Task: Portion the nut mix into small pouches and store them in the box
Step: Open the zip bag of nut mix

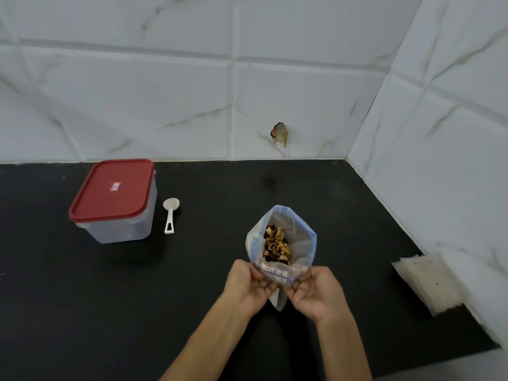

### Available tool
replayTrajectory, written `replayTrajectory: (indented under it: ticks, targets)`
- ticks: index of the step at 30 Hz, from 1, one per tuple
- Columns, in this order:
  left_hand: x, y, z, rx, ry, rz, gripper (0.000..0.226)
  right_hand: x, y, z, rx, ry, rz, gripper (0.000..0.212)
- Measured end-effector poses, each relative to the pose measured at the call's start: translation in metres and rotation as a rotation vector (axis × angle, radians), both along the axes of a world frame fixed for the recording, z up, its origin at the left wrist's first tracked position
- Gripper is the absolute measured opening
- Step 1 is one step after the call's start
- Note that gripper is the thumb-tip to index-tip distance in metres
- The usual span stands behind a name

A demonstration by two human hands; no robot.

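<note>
**Both hands holding the open bag of nut mix**

The left hand [251, 285] and the right hand [313, 291] are gripping the near edge of a clear plastic bag [302, 237], fingers curled and pinching the plastic on either side, so that its blue-rimmed mouth is gaping open and tilting away from the person. The nut mix [276, 247] is sitting inside the bag, showing through the opening.

To the left of the bag and farther back, a white scoop [170, 213] is lying flat on the black countertop [343, 204]. Just beyond the scoop, still farther left of the bag, the clear box [123, 229] is standing with its red lid [112, 189] on. Well to the right of the bag, against the tiled wall [439, 133], a stack of small pouches [428, 281] is lying flat.
</note>
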State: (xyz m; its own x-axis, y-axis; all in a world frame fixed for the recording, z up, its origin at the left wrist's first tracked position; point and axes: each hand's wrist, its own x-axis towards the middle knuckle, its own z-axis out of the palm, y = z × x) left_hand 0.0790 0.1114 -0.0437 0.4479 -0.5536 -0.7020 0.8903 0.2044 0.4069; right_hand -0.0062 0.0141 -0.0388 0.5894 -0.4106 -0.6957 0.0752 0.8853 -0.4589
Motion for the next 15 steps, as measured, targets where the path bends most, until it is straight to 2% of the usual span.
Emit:
replayTrajectory:
  ticks: [3, 6, 9, 11, 13, 15]
  targets:
    - [0.002, 0.004, 0.002, 0.098, -0.141, -0.072, 0.034, -0.005, -0.002, 0.002, -0.133, 0.029, 0.007, 0.037]
    - [0.008, 0.004, 0.003, 0.123, -0.223, -0.046, 0.020, -0.004, -0.006, 0.007, -0.170, 0.018, 0.033, 0.031]
    - [0.016, -0.001, 0.004, 0.090, -0.213, -0.007, 0.023, 0.005, -0.005, 0.006, -0.190, -0.005, 0.083, 0.035]
    - [0.020, -0.002, 0.005, 0.073, -0.197, -0.070, 0.028, 0.009, -0.004, 0.005, -0.220, 0.025, 0.175, 0.035]
    - [0.025, -0.002, 0.005, 0.160, -0.263, -0.171, 0.031, 0.008, -0.007, 0.004, -0.302, 0.125, 0.249, 0.031]
    - [0.030, -0.002, 0.004, 0.388, -0.530, -0.309, 0.029, 0.006, -0.014, 0.005, -0.531, 0.348, 0.301, 0.027]
